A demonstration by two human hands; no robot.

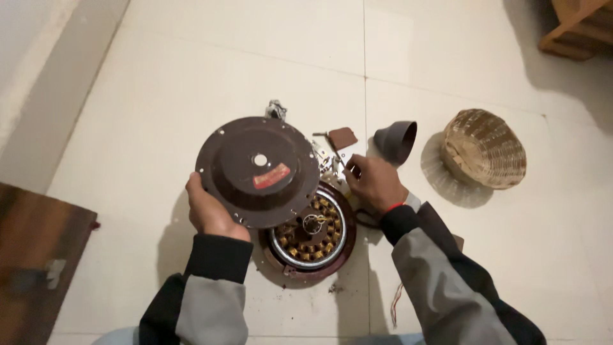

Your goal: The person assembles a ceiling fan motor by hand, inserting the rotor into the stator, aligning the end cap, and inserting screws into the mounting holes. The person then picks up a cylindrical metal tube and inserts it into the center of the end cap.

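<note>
Head view: our left hand (211, 211) gripped the brown cover (257, 171) over the motor (311, 233); our right hand (377, 184) pinched perhaps a screwdriver (335, 152).

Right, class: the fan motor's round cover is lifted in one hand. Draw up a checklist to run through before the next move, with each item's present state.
1. Left hand grips the brown cover by its rim: ok.
2. Cover clear of the motor base: ok, raised and tilted.
3. Copper windings exposed, undamaged: cannot tell.
4. Right hand holds a tool: cannot tell.
5. Loose parts kept off the floor: not ok.
</note>
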